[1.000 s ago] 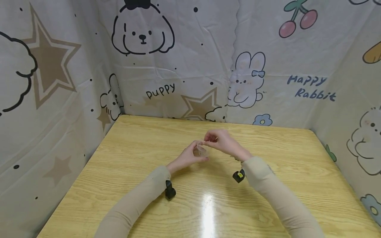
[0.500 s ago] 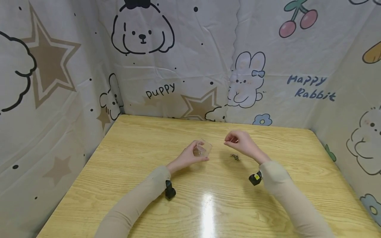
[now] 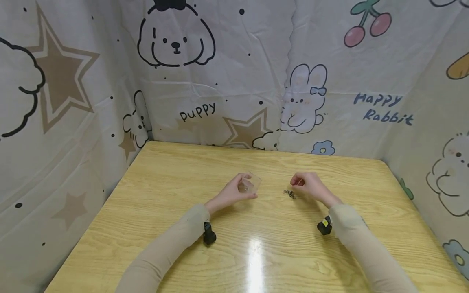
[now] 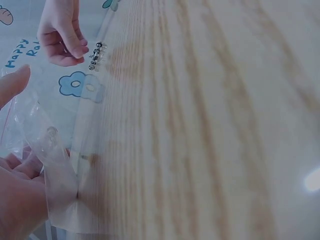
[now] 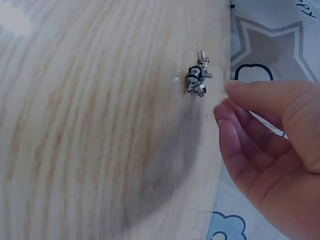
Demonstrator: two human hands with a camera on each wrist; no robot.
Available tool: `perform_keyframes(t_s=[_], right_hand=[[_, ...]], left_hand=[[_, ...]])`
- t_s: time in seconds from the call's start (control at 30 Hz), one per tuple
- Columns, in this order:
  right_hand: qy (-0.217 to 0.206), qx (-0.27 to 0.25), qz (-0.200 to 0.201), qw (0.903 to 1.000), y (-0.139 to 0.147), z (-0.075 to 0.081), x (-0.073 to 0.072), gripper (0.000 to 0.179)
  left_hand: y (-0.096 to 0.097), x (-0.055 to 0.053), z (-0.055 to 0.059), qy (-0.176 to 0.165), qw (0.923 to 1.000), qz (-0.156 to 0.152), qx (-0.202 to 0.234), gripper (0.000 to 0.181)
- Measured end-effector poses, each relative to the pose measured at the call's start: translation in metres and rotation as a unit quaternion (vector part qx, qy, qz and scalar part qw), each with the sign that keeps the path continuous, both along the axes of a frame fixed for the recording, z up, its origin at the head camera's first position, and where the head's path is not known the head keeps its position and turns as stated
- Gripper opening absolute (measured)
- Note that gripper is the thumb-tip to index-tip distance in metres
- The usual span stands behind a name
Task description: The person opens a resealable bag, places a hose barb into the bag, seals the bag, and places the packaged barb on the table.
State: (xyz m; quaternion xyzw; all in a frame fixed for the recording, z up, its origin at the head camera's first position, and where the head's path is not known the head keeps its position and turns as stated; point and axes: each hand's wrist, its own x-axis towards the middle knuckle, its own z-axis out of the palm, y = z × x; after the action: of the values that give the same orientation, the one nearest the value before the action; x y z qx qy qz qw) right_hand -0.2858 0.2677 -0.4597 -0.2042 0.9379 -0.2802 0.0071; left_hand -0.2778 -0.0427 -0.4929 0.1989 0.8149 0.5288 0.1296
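My left hand (image 3: 228,194) holds a small clear plastic bag (image 3: 254,183) between thumb and fingers, low over the table. In the left wrist view a small round shiny piece (image 4: 51,132) shows within the bag's clear film. To the right lies a little heap of silver and dark metal pieces (image 3: 289,194); in the right wrist view (image 5: 198,75) some look like short cylinders and rings. My right hand (image 3: 311,187) hovers just beside the heap. Its fingers bend loosely, thumb tip near the index fingertip, and nothing shows between them in the right wrist view.
The wooden table (image 3: 183,162) reaches back to a pale printed cloth (image 3: 234,81) that hangs behind it and at both sides. A black camera sits on each wrist. Light glares off the table (image 3: 255,260) near the front.
My right hand has left the bag's mouth, moved right, and come down beside the metal heap, which now shows fully. The left hand keeps holding the bag in place.
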Motion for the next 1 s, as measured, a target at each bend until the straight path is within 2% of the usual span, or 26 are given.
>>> perform_keyframes(t_s=[0.23,0.73,1.0], right_hand=[[-0.016,0.027,0.011,0.9994,0.0016,-0.0039,-0.0012,0.006],[-0.018,0.057,0.024,0.9979,0.0,-0.0079,-0.003,0.004],[-0.047,0.062,0.024,0.9967,0.0015,-0.0058,-0.004,0.005]], left_hand=[[0.0006,-0.0002,0.0006,-0.002,0.9999,-0.001,0.01,0.072],[0.0003,0.0008,0.0018,-0.008,0.9999,0.004,0.007,0.072],[-0.0011,-0.0005,0.0001,-0.011,0.9999,0.002,0.005,0.074]])
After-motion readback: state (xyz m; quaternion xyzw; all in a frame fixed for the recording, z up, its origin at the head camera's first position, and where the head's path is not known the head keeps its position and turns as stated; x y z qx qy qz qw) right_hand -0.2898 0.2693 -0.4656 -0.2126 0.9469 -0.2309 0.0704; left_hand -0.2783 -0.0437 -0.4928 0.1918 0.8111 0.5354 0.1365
